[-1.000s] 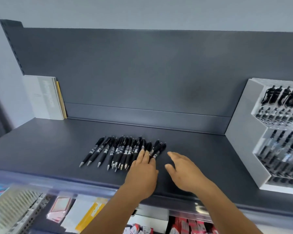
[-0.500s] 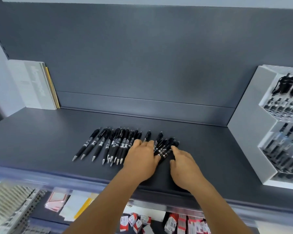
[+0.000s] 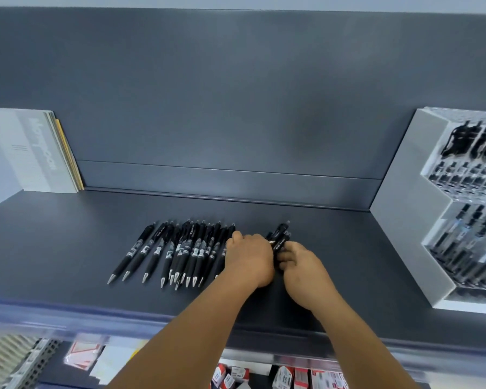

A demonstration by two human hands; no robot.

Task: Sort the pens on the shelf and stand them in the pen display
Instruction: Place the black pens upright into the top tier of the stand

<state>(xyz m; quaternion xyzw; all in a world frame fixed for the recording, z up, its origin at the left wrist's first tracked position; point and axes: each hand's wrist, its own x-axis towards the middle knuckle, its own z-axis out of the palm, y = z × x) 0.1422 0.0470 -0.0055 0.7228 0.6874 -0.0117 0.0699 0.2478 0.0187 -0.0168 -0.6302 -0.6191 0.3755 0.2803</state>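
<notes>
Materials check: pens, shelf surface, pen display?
Pens: likely black plastic barrels with silvery, probably metal tips.
Shelf: matte dark grey, probably painted metal; no glare, thin folded back edge.
Pen display: opaque white side wall, clear glossy tiers, probably acrylic.

The left hand (image 3: 250, 258) covers the right end of the row of black click pens (image 3: 180, 249) near the dark grey shelf's (image 3: 68, 242) front edge, so their count cannot be told. The right hand (image 3: 306, 272) hides the lower half of a small bundle of black pens (image 3: 279, 234) (how many is unclear). The white stepped pen display (image 3: 404, 220) at the shelf's right end is cut off by the picture's edge, its contents blurred. Small packets (image 3: 286, 376) below are cut off too.
</notes>
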